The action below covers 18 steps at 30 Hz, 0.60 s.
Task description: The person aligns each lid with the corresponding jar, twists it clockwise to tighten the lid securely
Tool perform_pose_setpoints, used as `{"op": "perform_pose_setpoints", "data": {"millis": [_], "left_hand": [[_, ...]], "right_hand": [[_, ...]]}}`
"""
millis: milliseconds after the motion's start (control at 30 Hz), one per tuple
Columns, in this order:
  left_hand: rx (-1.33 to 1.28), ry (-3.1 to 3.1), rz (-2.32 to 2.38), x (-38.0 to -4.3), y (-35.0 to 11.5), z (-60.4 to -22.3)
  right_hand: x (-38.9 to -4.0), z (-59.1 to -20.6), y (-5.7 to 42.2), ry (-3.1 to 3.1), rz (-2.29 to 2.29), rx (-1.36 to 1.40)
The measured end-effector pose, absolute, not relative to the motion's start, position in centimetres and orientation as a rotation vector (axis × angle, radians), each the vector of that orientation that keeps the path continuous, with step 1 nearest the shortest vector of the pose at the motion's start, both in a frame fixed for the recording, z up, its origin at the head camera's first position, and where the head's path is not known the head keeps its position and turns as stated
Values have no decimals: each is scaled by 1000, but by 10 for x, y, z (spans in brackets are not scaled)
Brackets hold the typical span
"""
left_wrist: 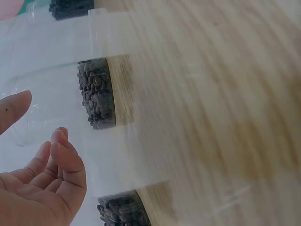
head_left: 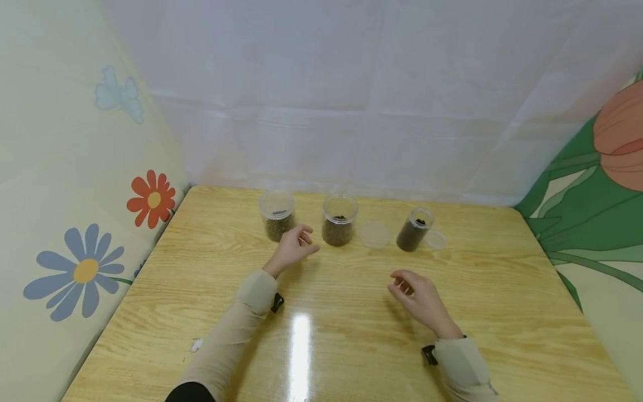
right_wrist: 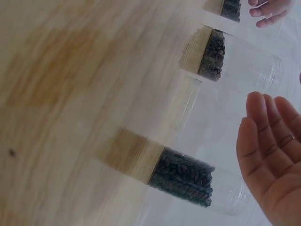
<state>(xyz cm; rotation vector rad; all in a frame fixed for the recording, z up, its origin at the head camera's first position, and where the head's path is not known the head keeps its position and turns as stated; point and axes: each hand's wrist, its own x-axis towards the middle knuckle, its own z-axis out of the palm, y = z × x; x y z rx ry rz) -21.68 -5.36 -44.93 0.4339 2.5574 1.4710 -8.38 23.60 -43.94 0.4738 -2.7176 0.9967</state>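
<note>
Three clear jars partly filled with dark seeds stand in a row: a left jar (head_left: 277, 228), a middle jar (head_left: 338, 230) and a slimmer right jar (head_left: 411, 237). My left hand (head_left: 293, 247) hovers in front of the left and middle jars, fingers loosely bent, holding nothing. In the left wrist view, its thumb and fingers (left_wrist: 68, 157) are apart, with the seeds of one jar (left_wrist: 97, 94) beyond them. My right hand (head_left: 422, 298) is over the table, nearer me than the right jar; its fingers (right_wrist: 256, 110) are relaxed and hold nothing.
A round clear lid (head_left: 374, 235) lies between the middle and right jars. A smaller clear lid (head_left: 436, 240) lies right of the slim jar. White cloth (head_left: 321, 111) hangs behind the wooden table (head_left: 341, 335). A small white scrap (head_left: 196, 344) is near my left sleeve.
</note>
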Motion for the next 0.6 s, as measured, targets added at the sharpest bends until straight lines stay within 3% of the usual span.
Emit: {"op": "perform_pose_setpoints", "data": {"millis": [600], "left_hand": [[202,2339,1536,-240,-35,-450]], "right_hand": [[-84,-438,235,-2700,986,497]]}}
